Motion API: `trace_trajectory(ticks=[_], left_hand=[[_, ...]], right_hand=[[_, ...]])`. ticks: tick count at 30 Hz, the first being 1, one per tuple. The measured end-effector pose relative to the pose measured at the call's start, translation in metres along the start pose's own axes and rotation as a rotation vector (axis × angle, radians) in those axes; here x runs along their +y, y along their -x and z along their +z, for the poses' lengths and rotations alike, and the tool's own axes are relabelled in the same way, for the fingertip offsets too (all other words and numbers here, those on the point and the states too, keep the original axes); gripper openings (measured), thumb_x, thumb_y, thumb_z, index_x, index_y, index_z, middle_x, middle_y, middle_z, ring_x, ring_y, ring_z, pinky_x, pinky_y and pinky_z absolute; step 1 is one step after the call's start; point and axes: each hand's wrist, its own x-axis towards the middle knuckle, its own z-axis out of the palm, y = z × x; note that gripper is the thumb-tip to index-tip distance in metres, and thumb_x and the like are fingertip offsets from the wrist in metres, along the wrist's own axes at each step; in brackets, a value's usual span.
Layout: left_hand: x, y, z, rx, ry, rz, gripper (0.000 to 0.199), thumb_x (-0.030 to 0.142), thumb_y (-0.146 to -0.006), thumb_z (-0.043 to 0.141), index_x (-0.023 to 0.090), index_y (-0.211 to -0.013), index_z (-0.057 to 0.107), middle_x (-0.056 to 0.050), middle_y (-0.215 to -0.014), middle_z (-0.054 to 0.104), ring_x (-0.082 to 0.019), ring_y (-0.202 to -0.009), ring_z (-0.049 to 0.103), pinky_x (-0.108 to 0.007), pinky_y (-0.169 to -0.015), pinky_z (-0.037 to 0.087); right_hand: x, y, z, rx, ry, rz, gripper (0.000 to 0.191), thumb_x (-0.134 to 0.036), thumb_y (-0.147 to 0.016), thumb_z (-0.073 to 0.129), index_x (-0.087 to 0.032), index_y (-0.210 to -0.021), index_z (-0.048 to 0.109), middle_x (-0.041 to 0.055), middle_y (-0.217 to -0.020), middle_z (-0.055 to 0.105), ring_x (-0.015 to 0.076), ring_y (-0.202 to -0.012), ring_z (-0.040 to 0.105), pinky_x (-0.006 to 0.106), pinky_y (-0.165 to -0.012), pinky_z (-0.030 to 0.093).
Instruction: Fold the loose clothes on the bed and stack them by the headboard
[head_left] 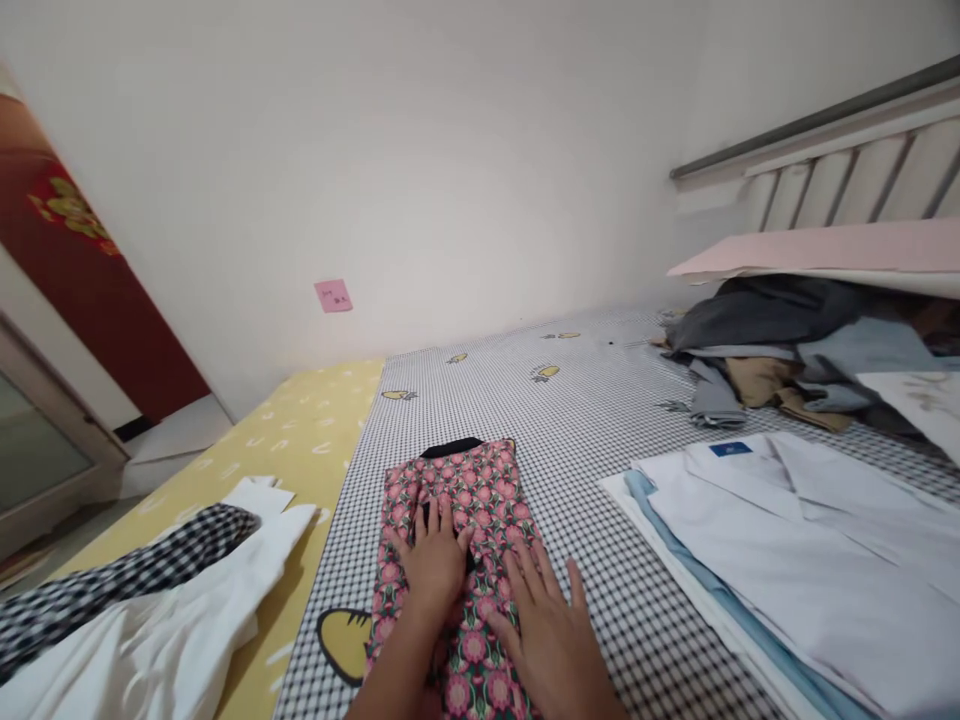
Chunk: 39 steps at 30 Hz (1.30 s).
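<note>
A pink floral garment with a black collar lies folded into a long, narrow shape on the checked bedsheet. My left hand rests on its middle with the fingers spread, over a small black part of the cloth. Lower and to the right, my right hand lies with fingers apart across the garment's right edge, partly over the sheet. Neither hand grips anything. The garment's lower end is partly hidden by my hands and left forearm.
Folded white and blue shirts are stacked at the right. Behind them sits a pile of dark and brown clothes under a pink sheet-like item. White and black-checked clothes lie on yellow cloth at the left. A wall stands behind.
</note>
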Motion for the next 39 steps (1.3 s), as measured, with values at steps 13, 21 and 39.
trace_trajectory(ticks=[13, 21, 39], left_hand=[[0.047, -0.049, 0.024, -0.079, 0.189, 0.509, 0.052, 0.051, -0.099, 0.038, 0.045, -0.15, 0.034, 0.002, -0.162, 0.033, -0.032, -0.152, 0.022, -0.069, -0.12, 0.006], [0.055, -0.042, 0.024, -0.061, 0.283, 0.423, 0.054, 0.044, -0.1, 0.037, 0.031, -0.152, 0.038, -0.007, -0.165, 0.027, -0.029, -0.154, 0.018, -0.064, -0.122, -0.001], [-0.037, 0.283, 0.018, -0.038, 0.688, 0.227, 0.049, 0.023, -0.092, 0.043, 0.021, -0.14, 0.054, -0.012, -0.147, 0.055, -0.023, -0.138, 0.049, -0.047, -0.118, 0.037]], right_hand=[[0.007, 0.0, 0.006, -0.038, -0.019, -0.01, 0.07, -0.063, -0.096, 0.037, -0.026, -0.155, 0.035, 0.0089, -0.162, 0.029, 0.0366, -0.151, 0.022, 0.07, -0.119, 0.01], [0.005, 0.003, -0.006, 0.004, 0.028, -0.035, 0.057, -0.053, -0.099, 0.036, -0.031, -0.152, 0.041, 0.0059, -0.164, 0.029, 0.0315, -0.152, 0.019, 0.065, -0.119, 0.009], [0.012, 0.126, -0.046, 0.113, -0.778, 0.155, 0.059, -0.048, -0.09, 0.038, -0.019, -0.14, 0.049, 0.0111, -0.148, 0.053, 0.0205, -0.134, 0.048, 0.037, -0.113, 0.036]])
